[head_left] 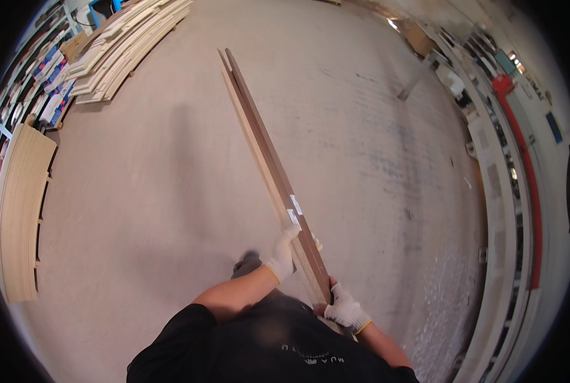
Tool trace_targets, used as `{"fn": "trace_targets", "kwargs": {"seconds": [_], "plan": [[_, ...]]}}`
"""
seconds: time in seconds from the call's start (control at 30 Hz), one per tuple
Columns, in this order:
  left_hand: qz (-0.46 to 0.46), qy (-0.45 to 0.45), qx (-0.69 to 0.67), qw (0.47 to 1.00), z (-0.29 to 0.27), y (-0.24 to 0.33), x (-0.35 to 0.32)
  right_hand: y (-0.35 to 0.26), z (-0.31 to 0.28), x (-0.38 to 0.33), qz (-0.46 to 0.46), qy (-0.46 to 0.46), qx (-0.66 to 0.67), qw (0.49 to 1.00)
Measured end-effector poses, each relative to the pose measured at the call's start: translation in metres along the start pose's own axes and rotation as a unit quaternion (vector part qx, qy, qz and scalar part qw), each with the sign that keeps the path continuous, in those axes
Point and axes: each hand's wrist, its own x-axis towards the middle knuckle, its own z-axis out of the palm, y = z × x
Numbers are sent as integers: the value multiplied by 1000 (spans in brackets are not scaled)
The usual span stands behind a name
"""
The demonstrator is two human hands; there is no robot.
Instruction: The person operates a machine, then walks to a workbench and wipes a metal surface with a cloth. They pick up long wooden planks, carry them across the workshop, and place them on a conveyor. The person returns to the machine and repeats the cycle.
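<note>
Two long, narrow wooden boards (269, 156) lie side by side in my hands, brown on the upper faces and pale along the left edge. They slant away from my body toward the far left, held above the floor. Two small white labels (293, 210) are stuck on them. My left hand (285, 252), in a white knit glove, wraps round the boards from the left, just nearer than the labels. Close to the near end, my right hand (347, 308), gloved too, grips them from the right. Part of its fingers is hidden.
Stacked pale panels (128, 48) lie at the far left, and another panel stack (23, 217) stands nearer on the left. Along the right runs a long pale machine (502, 210) with a red bar (529, 172). A grey post (416, 80) juts out at the far right.
</note>
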Motion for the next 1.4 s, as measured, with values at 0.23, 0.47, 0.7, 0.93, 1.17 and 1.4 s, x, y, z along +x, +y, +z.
{"fn": "trace_targets", "kwargs": {"seconds": [0.23, 0.47, 0.7, 0.93, 1.17, 1.4], "plan": [[-41, 7, -42, 998, 68, 116, 205, -91, -125, 195, 6, 4, -23, 1000], [17, 2, -60, 998, 174, 214, 393, -208, -262, 348, 37, 49, -129, 990], [22, 42, 11, 999, 263, 316, 622, -297, -416, 549, 95, 28, -142, 985], [-72, -65, -102, 990, 385, 386, 759, -427, -567, 677, 66, 56, -191, 978], [-26, -138, -61, 988, 467, 497, 981, -538, -707, 873, 75, 43, -281, 956], [-6, -252, -137, 958, 551, 594, 1175, -585, -835, 951, 71, 105, -238, 963]]}}
